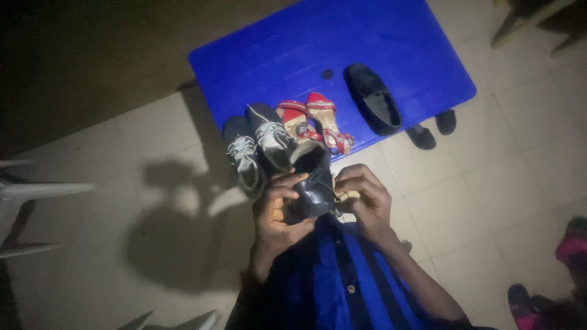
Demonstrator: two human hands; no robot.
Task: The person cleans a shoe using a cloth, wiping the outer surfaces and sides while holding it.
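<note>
On the blue table (293,49), a black loafer (373,98) lies toward its right edge; red heeled sandals (315,122) and grey lace-up sneakers (257,146) sit at its near edge. A white chair (36,189) stands far left of it.

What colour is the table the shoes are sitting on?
The table is bright blue, seen best in the head view.

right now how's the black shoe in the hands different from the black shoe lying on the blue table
The held black shoe is up off the blue table, gripped by the left hand and right hand; the table's black shoe lies flat, untouched and alone. The held one is tilted, opening facing away. Both are dark slip-ons.
</note>
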